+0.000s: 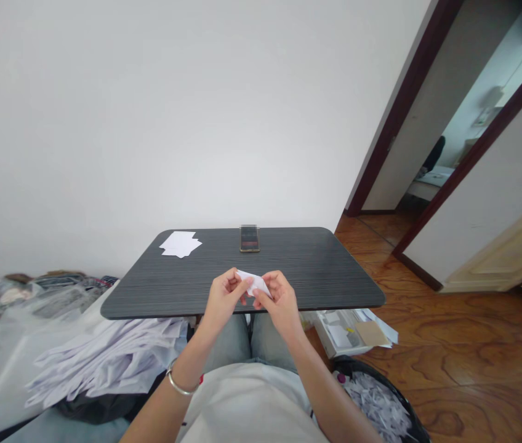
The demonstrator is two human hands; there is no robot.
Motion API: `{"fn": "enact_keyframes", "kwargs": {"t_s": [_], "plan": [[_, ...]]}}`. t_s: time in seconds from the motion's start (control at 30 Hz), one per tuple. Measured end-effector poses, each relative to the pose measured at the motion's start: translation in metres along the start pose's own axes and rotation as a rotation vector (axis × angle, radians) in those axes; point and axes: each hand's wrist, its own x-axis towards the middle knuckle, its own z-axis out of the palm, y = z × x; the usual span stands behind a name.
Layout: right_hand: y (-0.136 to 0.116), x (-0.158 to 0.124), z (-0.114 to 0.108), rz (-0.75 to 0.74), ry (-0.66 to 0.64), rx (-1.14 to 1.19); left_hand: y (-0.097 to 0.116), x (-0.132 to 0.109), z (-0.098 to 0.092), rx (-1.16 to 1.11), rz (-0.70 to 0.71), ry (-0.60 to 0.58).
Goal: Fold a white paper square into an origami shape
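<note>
Above the front part of the dark table (307, 264), a small folded piece of white paper (257, 283) is held between both hands. My left hand (224, 296) pinches its left side with the thumb on top. On the right side, my right hand (280, 300) grips the paper between thumb and fingers. Some fingertips behind the paper are hidden. Several white sheets (180, 243) lie in a loose pile at the table's back left. A phone (249, 239) lies near the middle of the back edge.
White cloth (113, 357) is heaped left of my legs. Below the table's right front stand a white box (335, 344) of papers and a black bag (409, 412) of paper scraps. A white wall (242, 123) rises behind the table.
</note>
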Motion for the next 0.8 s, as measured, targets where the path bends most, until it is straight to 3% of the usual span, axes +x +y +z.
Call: {"fn": "enact_keyframes", "kwargs": {"t_s": [0.17, 0.4, 0.8], "plan": [[0.002, 0.003, -0.004, 0.013, -0.024, 0.033, 0.004, 0.002, -0.007, -0.058, 0.03, 0.008], [0.001, 0.006, -0.007, 0.067, -0.027, 0.072, 0.01, 0.004, -0.021, 0.101, -0.005, -0.058], [0.003, 0.007, -0.012, 0.094, 0.062, 0.043, 0.012, 0.003, -0.021, 0.15, -0.028, -0.078]]}}
